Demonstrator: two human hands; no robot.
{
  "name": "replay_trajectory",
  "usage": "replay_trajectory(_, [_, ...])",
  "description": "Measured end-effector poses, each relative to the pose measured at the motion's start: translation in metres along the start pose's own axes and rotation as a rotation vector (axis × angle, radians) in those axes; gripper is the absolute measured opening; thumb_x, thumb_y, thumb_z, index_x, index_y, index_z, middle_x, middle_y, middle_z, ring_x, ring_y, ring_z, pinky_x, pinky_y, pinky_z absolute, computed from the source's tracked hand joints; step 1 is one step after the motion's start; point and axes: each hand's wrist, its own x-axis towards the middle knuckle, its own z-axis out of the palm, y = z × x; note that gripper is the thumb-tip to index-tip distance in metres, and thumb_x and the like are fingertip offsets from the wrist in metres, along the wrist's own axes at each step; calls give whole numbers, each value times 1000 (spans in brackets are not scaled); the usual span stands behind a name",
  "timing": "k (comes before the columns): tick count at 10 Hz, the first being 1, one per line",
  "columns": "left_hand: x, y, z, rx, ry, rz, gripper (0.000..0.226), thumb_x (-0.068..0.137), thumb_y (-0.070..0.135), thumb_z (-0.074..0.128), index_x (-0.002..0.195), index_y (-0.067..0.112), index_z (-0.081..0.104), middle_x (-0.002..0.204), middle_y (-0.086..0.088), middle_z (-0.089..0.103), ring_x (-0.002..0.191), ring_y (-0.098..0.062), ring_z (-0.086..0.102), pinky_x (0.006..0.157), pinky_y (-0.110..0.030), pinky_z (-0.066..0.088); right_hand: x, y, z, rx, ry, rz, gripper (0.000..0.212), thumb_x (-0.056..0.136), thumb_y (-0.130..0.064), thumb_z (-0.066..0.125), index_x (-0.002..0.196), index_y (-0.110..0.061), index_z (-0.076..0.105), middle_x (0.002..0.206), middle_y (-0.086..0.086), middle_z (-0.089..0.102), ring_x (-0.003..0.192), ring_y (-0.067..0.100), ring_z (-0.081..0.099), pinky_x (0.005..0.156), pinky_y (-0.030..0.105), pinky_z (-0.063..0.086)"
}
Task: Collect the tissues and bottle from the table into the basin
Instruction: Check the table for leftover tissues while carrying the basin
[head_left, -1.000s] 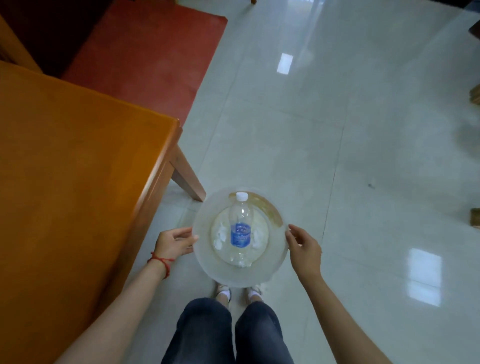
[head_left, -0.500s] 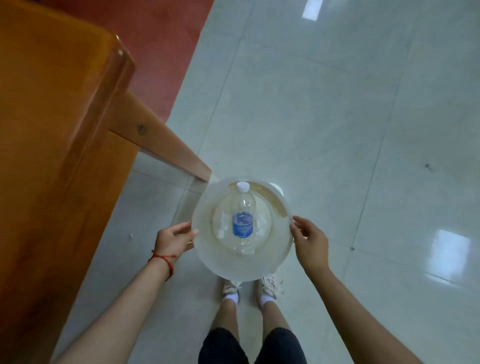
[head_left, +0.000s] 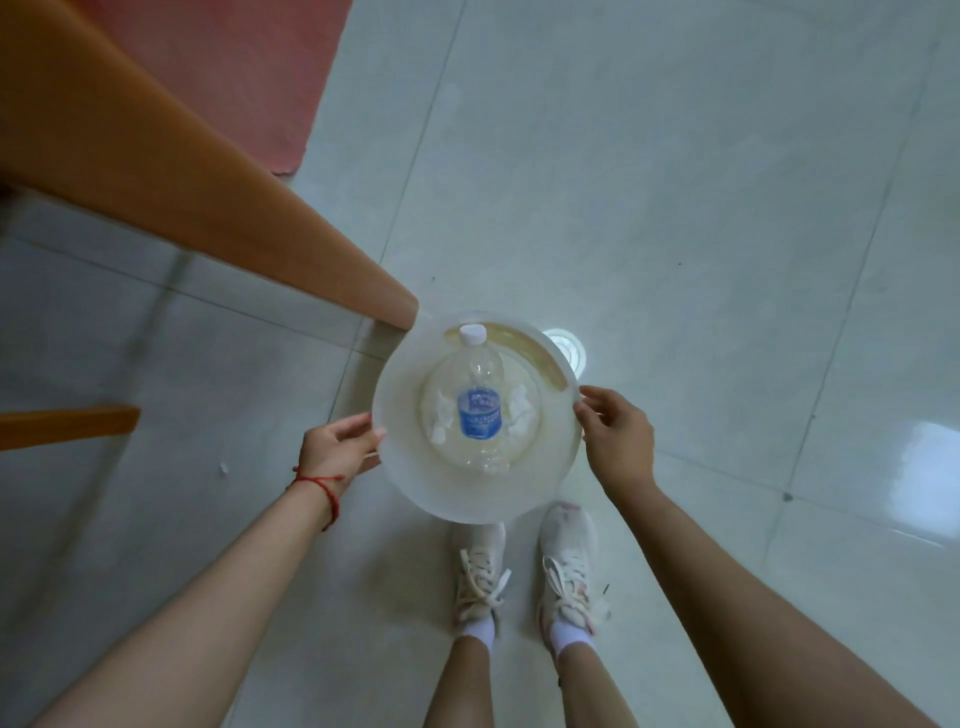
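The basin (head_left: 475, 499) is gripped at its rim by the left hand (head_left: 337, 451) at 9 o'clock and the right hand (head_left: 618, 441) at 3. Bottle (head_left: 480, 410) and tissues (head_left: 519, 415) are held inside. A wooden leg (head_left: 291, 234) stands at 11 o'clock, shoes (head_left: 524, 566) at 6.

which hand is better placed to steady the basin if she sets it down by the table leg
Left, probably. The left hand grips the basin rim on the side facing the table leg; the right hand holds the far rim. The bottle and tissues are already inside.
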Motion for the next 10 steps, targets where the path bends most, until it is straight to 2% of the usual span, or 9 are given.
replay_trajectory(3, [59,-17,9,50,39,9,38,85,-4,55,122,-5,52,119,-20,60,91,-26,57,82,-36,47,34,16,43,44,-16,67,25,87,-15,56,110,-12,64,106,9,69,94,21,64,91,42,51])
replay_trajectory(7, [78,-26,22,76,18,-10,39,86,-4,53,125,2,53,120,-11,59,99,-23,56,84,-34,48,54,31,46,52,-73,101,29,86,-13,57,114,-12,62,112,9,68,100,22,63,93,45,50])
replay_trajectory(8, [67,-25,22,91,33,-6,43,84,2,59,126,4,51,109,-5,57,98,-19,54,81,-34,47,47,29,40,28,-101,92,31,86,-17,58,117,-12,60,114,9,67,101,21,62,95,41,49])
replay_trajectory(9, [46,-18,23,59,66,-8,45,84,6,61,127,3,49,113,-8,56,98,-19,52,84,-36,47,36,22,28,4,-102,96,32,86,-21,57,117,-14,60,116,6,66,102,21,62,92,32,47])
replay_trajectory(10, [11,-9,24,60,59,-23,46,84,8,60,128,2,48,121,-15,58,102,-23,54,89,-40,48,16,6,10,3,-92,99,32,87,-24,55,117,-16,60,118,5,66,103,21,62,91,32,46])
